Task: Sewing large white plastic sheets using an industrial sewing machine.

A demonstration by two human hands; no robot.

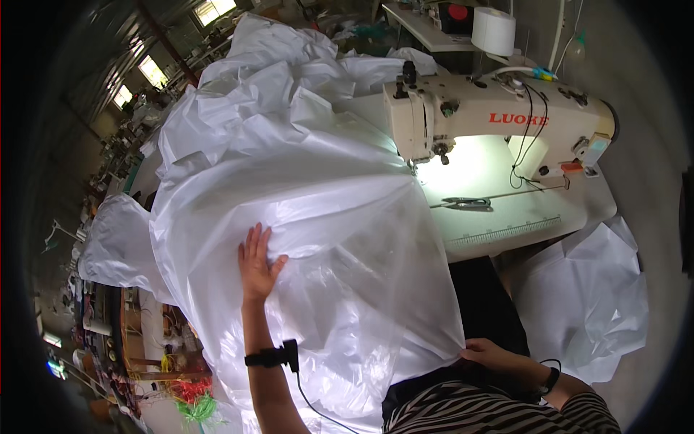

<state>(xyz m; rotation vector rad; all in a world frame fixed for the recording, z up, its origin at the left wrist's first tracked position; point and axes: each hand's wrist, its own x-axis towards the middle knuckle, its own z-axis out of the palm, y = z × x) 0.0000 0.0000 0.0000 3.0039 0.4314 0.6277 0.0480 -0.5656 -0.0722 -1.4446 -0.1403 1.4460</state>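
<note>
Stretching between both hands (256,264) (488,354), white sheeting (347,267)

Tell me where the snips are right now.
In the head view, right of centre, the snips lie on the pale sewing table, just right of the white sheet and beyond the ruler scale.
</note>
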